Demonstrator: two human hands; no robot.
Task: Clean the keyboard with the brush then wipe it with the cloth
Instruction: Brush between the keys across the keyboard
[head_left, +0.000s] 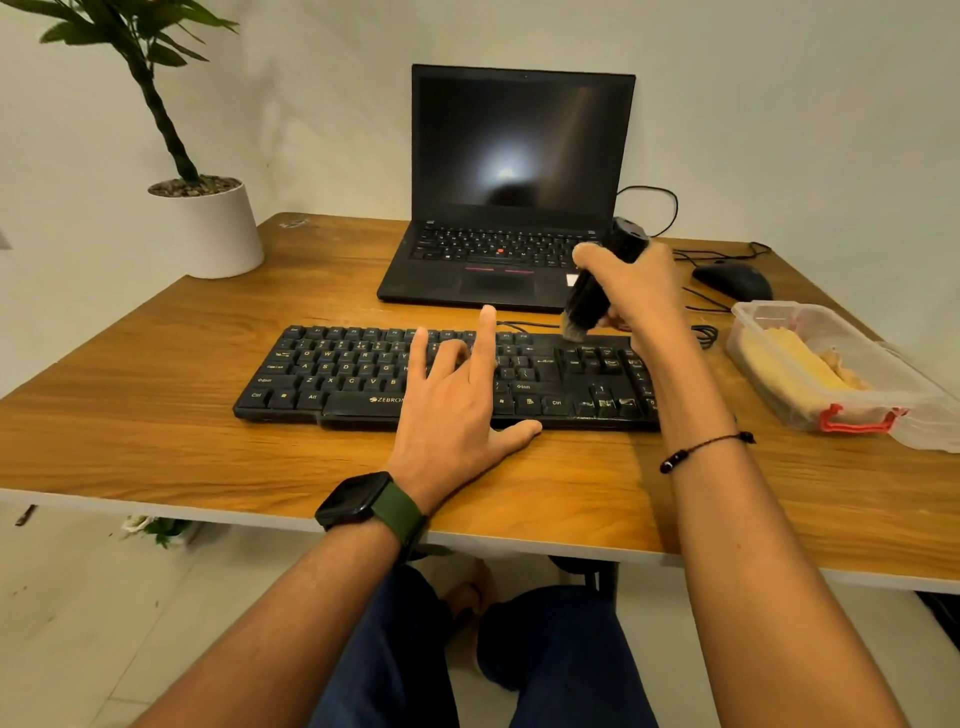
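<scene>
Brushing looked underway: the right hand (641, 291) had its fingers wrapped around the brush (597, 291), bristles touching the keyboard (363, 374) at its upper right keys. The left hand (457, 400) lay spread and empty on the middle keys, steadying it on the surface (156, 415). The cloth (800, 364) seemingly sat in the plastic container (883, 410), so wiping was judged not yet begun.

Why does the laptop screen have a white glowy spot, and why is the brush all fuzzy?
In the head view, the laptop screen is dark and mirrors a light as a pale glare patch; the brush in the right hand looks smeared, probably motion blur; the wide lens bends the table edges.
</scene>
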